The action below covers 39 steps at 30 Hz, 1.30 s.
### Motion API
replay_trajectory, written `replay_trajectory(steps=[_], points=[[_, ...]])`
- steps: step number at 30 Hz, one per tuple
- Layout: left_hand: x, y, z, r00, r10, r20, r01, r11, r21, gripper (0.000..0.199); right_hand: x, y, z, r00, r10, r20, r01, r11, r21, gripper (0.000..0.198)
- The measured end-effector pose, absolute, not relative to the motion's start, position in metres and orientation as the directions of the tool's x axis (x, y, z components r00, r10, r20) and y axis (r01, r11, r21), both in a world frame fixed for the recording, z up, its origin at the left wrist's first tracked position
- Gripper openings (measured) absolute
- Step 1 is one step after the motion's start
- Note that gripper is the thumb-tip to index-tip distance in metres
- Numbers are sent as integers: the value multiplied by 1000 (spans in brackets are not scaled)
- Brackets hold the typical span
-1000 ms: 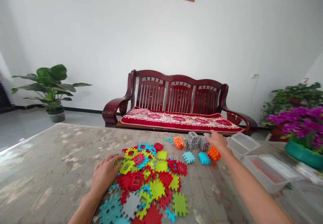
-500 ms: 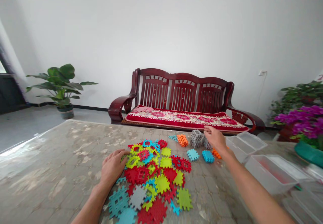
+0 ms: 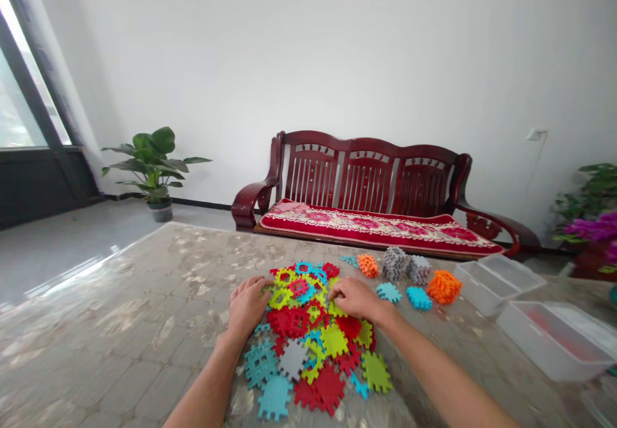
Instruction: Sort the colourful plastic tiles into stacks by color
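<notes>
A loose pile of square interlocking tiles (image 3: 295, 321) in red, lime, blue, teal and grey lies on the table before me. Along its left edge rests my left hand (image 3: 247, 304), open, palm down, fingers stretched over the tiles' rim. My right hand (image 3: 355, 297) is over the pile's right side, fingers bent together at the lime tiles (image 3: 336, 308); whatever is between the fingertips is hidden. To the right stand stacked tiles: a grey stack (image 3: 395, 263), another grey stack (image 3: 419, 270), an orange stack (image 3: 444, 286), a blue stack (image 3: 419, 298) and light teal tiles (image 3: 388, 292).
A smaller orange stack (image 3: 367, 265) stands behind the pile. Clear plastic bins (image 3: 530, 344) sit at the table's right side, one with red inside. Beyond the patterned table (image 3: 120, 325) are a wooden bench (image 3: 366, 177) and a potted plant (image 3: 154, 158).
My right hand has moved from the grey stacks back left to the pile, uncovering the larger orange stack. My left hand stays at the pile's left edge. The view has turned left.
</notes>
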<state>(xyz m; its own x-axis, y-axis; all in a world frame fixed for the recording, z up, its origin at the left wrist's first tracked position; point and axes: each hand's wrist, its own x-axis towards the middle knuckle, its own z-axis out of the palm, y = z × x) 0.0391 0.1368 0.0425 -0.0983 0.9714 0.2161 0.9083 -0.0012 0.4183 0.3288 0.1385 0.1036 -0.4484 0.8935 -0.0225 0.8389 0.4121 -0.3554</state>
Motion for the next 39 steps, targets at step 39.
replay_trajectory(steps=[39], points=[[41,136,44,-103,972,211,913,8,408,36,362,144,65,-12,974,226,852,129,-508,43]])
